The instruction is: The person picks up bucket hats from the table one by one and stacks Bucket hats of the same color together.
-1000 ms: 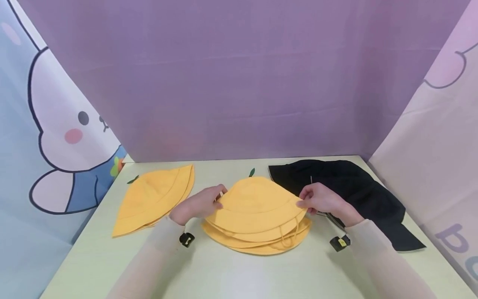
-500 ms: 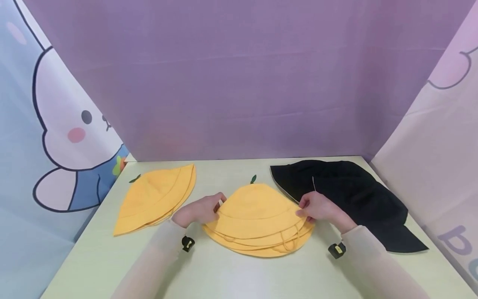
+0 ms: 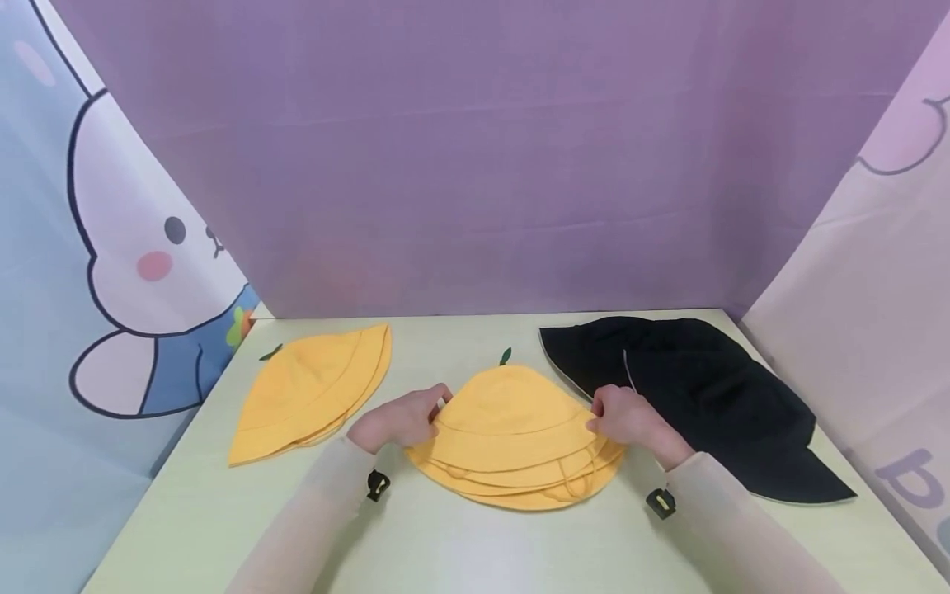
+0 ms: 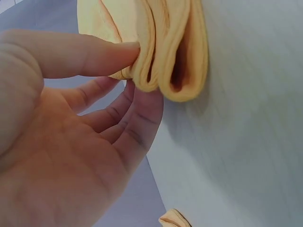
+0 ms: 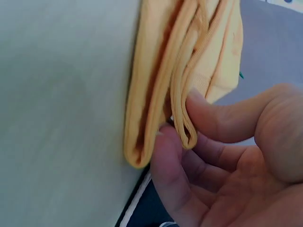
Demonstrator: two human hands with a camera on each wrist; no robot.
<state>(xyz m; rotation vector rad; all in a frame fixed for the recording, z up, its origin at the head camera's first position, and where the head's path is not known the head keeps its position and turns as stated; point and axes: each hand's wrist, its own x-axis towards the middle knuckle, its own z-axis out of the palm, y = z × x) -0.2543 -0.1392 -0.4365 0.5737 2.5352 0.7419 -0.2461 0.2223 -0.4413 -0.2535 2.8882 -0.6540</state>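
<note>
One purple letter (image 3: 911, 480), which looks like a lowercase "a", is printed on the pale cloth (image 3: 853, 346) at the right; part of a bluish character (image 3: 942, 532) lies below it, cut off by the edge of the view. Each wrist carries a small black device, the left device (image 3: 378, 484) and the right device (image 3: 660, 502), the latter with a yellow mark too small to read.

In the middle of the pale table (image 3: 460, 561) two folded yellow layers lie one over the other: an upper yellow hat (image 3: 512, 412) and a lower yellow hat (image 3: 534, 502), with a green leaf (image 3: 505, 356) at the top and a thin yellow cord (image 3: 567, 478) at the brim.

The left hand (image 3: 404, 417) pinches the left edge of the upper yellow hat, thumb on its near face and fingers beneath, nearly closed apart from the thickness of the cloth. The right hand (image 3: 629, 417) pinches the opposite edge in the same narrow way; in its wrist view, the fingertips (image 5: 165, 146) reach between the upper fold and the lower one.

A flattened yellow hat (image 3: 315, 388) lies at the left, well apart from the pair. Black headwear (image 3: 705, 396) lies at the right, just behind the right hand.
</note>
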